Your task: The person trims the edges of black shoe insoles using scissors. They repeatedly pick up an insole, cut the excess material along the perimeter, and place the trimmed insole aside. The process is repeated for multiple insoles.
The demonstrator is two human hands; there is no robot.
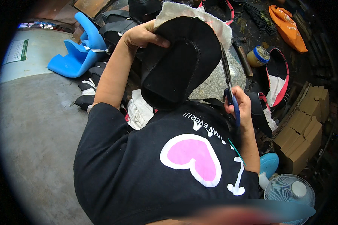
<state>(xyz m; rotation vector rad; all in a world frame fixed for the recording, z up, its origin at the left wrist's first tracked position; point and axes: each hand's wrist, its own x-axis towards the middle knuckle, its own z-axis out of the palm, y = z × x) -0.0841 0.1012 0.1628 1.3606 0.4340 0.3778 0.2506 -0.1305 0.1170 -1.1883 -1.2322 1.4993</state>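
My left hand (143,35) is closed on the upper left edge of a black, shoe-shaped piece (176,63) with a stitched seam, thumb on its near face. Behind its upper edge, a whitish cloth (176,10) spreads out past the black rim. Fingers through the blue handles, my right hand (241,103) grips a pair of scissors (229,77). Their dark blades point up along the right edge of the black piece, by the cloth. How far the blades are apart is hard to make out.
Below the piece lies a speckled grey stone slab (210,86). To its right are a hammer (245,60), a blue-lidded jar (258,56), and pink-edged black pieces (278,75). An orange bag (287,28), cardboard boxes (298,131), a fan (289,193) and a blue plastic chair (80,52) stand around.
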